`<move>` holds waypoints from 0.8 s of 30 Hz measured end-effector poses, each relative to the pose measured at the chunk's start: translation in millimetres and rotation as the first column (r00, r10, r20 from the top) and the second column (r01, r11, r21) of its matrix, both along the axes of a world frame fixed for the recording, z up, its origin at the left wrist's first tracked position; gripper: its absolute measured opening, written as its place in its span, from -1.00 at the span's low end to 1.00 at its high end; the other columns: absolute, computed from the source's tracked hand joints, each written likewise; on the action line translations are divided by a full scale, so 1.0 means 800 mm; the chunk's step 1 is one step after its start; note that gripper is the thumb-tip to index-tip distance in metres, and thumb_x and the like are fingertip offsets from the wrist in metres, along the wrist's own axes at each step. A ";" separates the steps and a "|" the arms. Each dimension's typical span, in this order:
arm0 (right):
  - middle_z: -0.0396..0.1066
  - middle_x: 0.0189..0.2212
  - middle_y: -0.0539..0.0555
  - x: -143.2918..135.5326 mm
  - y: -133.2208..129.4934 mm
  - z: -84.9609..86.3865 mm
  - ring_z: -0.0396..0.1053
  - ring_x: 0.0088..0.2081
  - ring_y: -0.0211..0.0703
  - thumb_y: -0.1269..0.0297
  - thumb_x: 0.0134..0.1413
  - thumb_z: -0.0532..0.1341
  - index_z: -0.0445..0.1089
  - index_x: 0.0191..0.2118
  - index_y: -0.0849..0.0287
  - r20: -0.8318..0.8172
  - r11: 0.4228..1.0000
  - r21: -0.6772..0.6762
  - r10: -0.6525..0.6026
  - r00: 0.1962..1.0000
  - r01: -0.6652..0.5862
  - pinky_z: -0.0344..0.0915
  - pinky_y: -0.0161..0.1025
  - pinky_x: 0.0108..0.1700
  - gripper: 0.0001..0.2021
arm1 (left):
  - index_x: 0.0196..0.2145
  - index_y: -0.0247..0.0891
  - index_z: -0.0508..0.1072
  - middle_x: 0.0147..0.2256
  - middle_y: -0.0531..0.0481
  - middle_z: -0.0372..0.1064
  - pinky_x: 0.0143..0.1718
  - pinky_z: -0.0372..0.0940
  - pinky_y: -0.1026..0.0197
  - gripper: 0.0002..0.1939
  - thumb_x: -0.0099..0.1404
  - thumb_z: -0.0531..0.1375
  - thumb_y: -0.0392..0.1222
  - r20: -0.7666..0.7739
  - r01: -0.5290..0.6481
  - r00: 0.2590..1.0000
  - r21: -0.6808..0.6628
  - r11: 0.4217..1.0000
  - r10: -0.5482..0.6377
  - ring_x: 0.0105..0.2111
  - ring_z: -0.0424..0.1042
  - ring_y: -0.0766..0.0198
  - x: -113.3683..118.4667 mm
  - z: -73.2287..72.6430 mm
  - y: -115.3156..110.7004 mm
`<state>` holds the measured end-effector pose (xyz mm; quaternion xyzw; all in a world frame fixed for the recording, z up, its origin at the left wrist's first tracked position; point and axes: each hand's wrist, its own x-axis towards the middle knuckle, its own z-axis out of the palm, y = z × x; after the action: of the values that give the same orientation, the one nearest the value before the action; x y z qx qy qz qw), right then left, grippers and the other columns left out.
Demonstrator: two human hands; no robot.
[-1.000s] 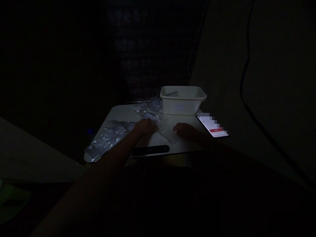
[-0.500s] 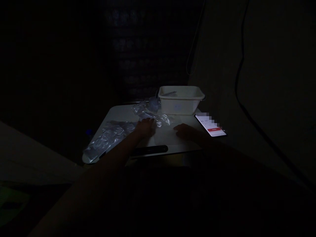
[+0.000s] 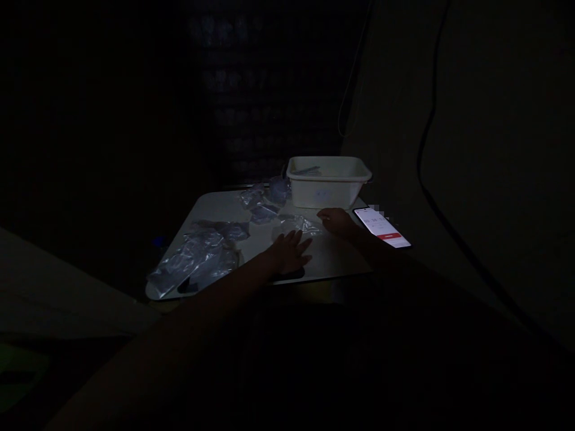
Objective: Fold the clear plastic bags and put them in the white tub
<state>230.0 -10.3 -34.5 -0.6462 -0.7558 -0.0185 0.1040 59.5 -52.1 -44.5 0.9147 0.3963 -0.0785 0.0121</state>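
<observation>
A clear plastic bag (image 3: 299, 224) lies flat and shiny on the small white table (image 3: 260, 242). My left hand (image 3: 290, 252) is open, fingers spread and palm down, at the near edge of this bag. At the bag's right end, my right hand (image 3: 336, 221) is closed, its fingers curled and seemingly gripping the bag's edge; the dark hides the exact contact. Beyond the left hand are a small flat packet (image 3: 264, 213) and a crumpled clear bag (image 3: 252, 196).
A white plastic basin (image 3: 327, 193) with a thin item inside stands at the back. Beside it is a bluish translucent roundish item (image 3: 278, 189). A lit phone (image 3: 381, 227) lies at the right. More plastic bags (image 3: 197, 257) cover the table's left side. A dark cable (image 3: 433, 114) hangs at right.
My left hand has drawn back toward the near edge and right, spreading its fingers. My right hand has moved slightly forward. The clear bag between them looks flatter.
</observation>
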 end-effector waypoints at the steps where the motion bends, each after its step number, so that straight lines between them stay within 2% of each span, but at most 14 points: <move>1: 0.28 -0.14 0.01 -0.002 0.001 -0.001 0.18 -0.14 -0.16 0.45 -0.12 -0.06 0.28 -0.13 0.07 0.029 1.000 -0.005 0.030 0.999 -0.030 0.11 -0.24 -0.17 -0.61 | 0.10 -0.21 -0.14 0.13 -0.18 -0.29 -0.02 -0.18 -0.04 -0.41 0.17 -0.23 0.10 -0.007 -0.016 1.000 -0.009 1.000 0.016 0.10 -0.25 0.03 0.001 0.000 -0.002; 3: 0.25 -0.11 0.02 -0.006 0.002 -0.002 0.14 -0.12 -0.10 0.45 -0.13 -0.03 0.28 -0.14 0.00 0.109 0.995 -0.034 0.093 0.990 -0.090 0.08 -0.16 -0.17 -0.61 | 0.10 -0.21 -0.14 0.13 -0.20 -0.29 -0.03 -0.18 -0.08 -0.37 0.14 -0.21 0.14 -0.017 -0.035 0.999 -0.024 0.999 0.035 0.10 -0.26 -0.01 0.004 0.002 -0.007; 5: 0.22 -0.10 0.09 -0.009 0.002 -0.004 0.11 -0.11 -0.03 0.43 -0.11 -0.02 0.29 -0.15 0.01 0.197 0.992 -0.069 0.119 0.973 -0.107 0.07 -0.10 -0.19 -0.64 | 0.10 -0.21 -0.13 0.13 -0.21 -0.29 -0.04 -0.18 -0.10 -0.35 0.12 -0.19 0.16 -0.031 -0.041 0.999 -0.039 0.998 0.040 0.10 -0.26 -0.03 0.006 0.003 -0.012; 9: 0.19 -0.12 0.22 -0.005 0.001 -0.006 0.10 -0.12 0.03 0.39 -0.06 -0.05 0.25 -0.11 0.10 0.282 0.997 -0.073 0.046 0.958 -0.026 0.07 -0.07 -0.23 -0.65 | 0.09 -0.20 -0.09 0.13 -0.20 -0.24 -0.06 -0.15 -0.09 -0.34 0.10 -0.18 0.19 -0.032 -0.039 0.999 -0.046 0.998 0.038 0.09 -0.22 -0.03 0.005 0.009 -0.017; 12: 0.19 -0.12 0.22 -0.004 0.002 -0.003 0.11 -0.12 0.01 0.42 -0.07 -0.07 0.20 -0.07 0.12 0.244 0.999 -0.047 0.008 0.970 0.003 0.07 -0.07 -0.23 -0.62 | 0.06 -0.17 -0.04 0.09 -0.16 -0.12 -0.09 -0.07 -0.07 -0.42 0.14 -0.22 0.15 0.021 -0.019 1.000 -0.021 1.000 0.020 0.04 -0.06 0.00 -0.002 0.018 -0.013; 15: 0.16 -0.06 0.16 -0.014 0.002 0.001 0.08 -0.08 -0.03 0.46 -0.12 -0.06 0.14 -0.01 0.09 0.173 0.995 -0.027 0.100 0.980 -0.096 0.06 -0.08 -0.19 -0.54 | 0.01 -0.16 0.04 0.03 -0.14 0.02 -0.14 0.02 -0.03 -0.51 0.18 -0.24 0.08 0.050 -0.055 0.997 0.013 0.998 0.054 -0.02 0.06 0.05 -0.016 0.025 -0.003; 17: 0.12 -0.02 0.12 -0.026 0.002 0.000 0.04 -0.03 -0.05 0.47 -0.15 -0.05 0.14 -0.01 0.05 0.157 0.982 -0.045 0.190 0.969 -0.185 0.05 -0.08 -0.16 -0.52 | 0.01 -0.17 0.04 0.04 -0.16 0.01 -0.15 0.03 -0.05 -0.53 0.18 -0.19 0.05 0.020 -0.103 0.994 0.007 0.995 0.103 -0.01 0.03 0.03 -0.026 0.025 0.002; 19: 0.10 0.01 0.08 -0.037 0.002 -0.002 0.00 0.00 -0.05 0.46 -0.16 -0.03 0.20 -0.06 0.01 0.151 0.968 -0.089 0.245 0.958 -0.234 0.04 -0.06 -0.14 -0.54 | 0.03 -0.19 0.00 0.08 -0.19 -0.09 -0.14 0.01 -0.09 -0.50 0.16 -0.16 0.04 -0.027 -0.157 0.987 -0.020 0.987 0.156 0.03 -0.05 -0.01 -0.032 0.022 0.005; 21: 0.08 0.02 0.03 -0.045 0.003 -0.006 -0.03 0.02 -0.08 0.46 -0.16 -0.03 0.23 -0.09 -0.03 0.129 0.961 -0.112 0.266 0.955 -0.253 0.03 -0.06 -0.13 -0.55 | 0.04 -0.21 -0.02 0.10 -0.20 -0.15 -0.13 -0.02 -0.13 -0.47 0.15 -0.14 0.04 -0.058 -0.185 0.982 -0.045 0.982 0.182 0.05 -0.11 -0.05 -0.035 0.018 0.006; 24: 0.07 0.03 0.02 -0.049 0.005 -0.012 -0.04 0.03 -0.11 0.47 -0.15 -0.04 0.20 -0.07 -0.05 0.113 0.965 -0.101 0.251 0.961 -0.241 0.03 -0.07 -0.13 -0.54 | 0.03 -0.21 0.00 0.08 -0.21 -0.11 -0.14 -0.04 -0.16 -0.47 0.13 -0.12 0.05 -0.070 -0.179 0.982 -0.068 0.982 0.174 0.03 -0.07 -0.07 -0.031 0.018 0.003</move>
<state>191.1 -6.5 -43.9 -0.5486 -0.8354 -0.0132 0.0301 34.5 -49.8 -30.2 0.8719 0.4727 -0.1209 0.0401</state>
